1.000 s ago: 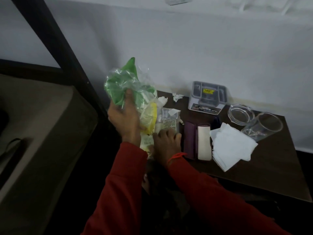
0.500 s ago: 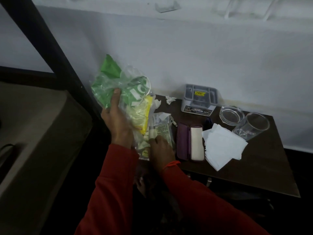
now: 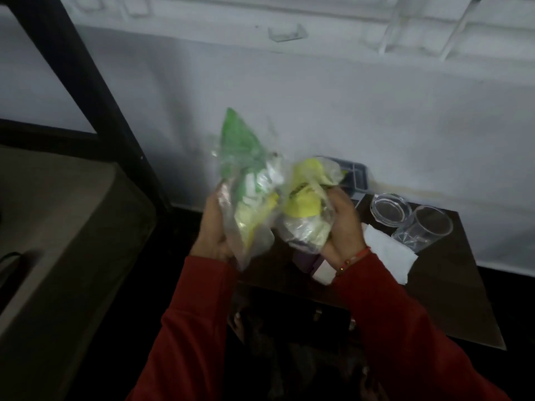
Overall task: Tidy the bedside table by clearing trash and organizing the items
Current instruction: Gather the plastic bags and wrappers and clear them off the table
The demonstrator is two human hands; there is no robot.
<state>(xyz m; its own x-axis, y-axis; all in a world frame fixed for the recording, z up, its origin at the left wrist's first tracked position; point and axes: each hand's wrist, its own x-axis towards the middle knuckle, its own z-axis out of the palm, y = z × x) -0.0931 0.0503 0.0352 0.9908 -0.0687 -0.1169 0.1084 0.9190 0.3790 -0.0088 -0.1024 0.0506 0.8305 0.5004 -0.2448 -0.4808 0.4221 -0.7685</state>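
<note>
**Crinkled plastic wrappers held in both hands above the bedside table**

Green and clear plastic made up the wrapper bundle (image 3: 246, 180) that the left hand (image 3: 212, 227) gripped, fingers curled around its lower part, with the green tip pointing toward twelve o'clock. At three o'clock from it, touching it, the right hand (image 3: 341, 224) clutched a second bundle, the yellow and clear wrappers (image 3: 307, 204), fingers wrapped around its far side. Both bundles were raised off the bedside table (image 3: 451, 287), over its nine o'clock edge, and motion blur softened their details.

On the dark tabletop, a grey organizer tray (image 3: 357, 175) sat against the wall at twelve o'clock, partly hidden behind the yellow wrappers. At two o'clock from the right hand stood a round glass dish (image 3: 390, 209), and just beside it, toward four o'clock, a clear drinking glass (image 3: 428, 230) lay tilted on its side. White tissues (image 3: 388, 256) rested at three o'clock from the right wrist. A purple and white case (image 3: 315, 267) showed below the right hand, mostly covered by it.

Red sleeves (image 3: 191, 328) covered both arms, and an orange thread bracelet (image 3: 354, 257) circled the right wrist.
</note>
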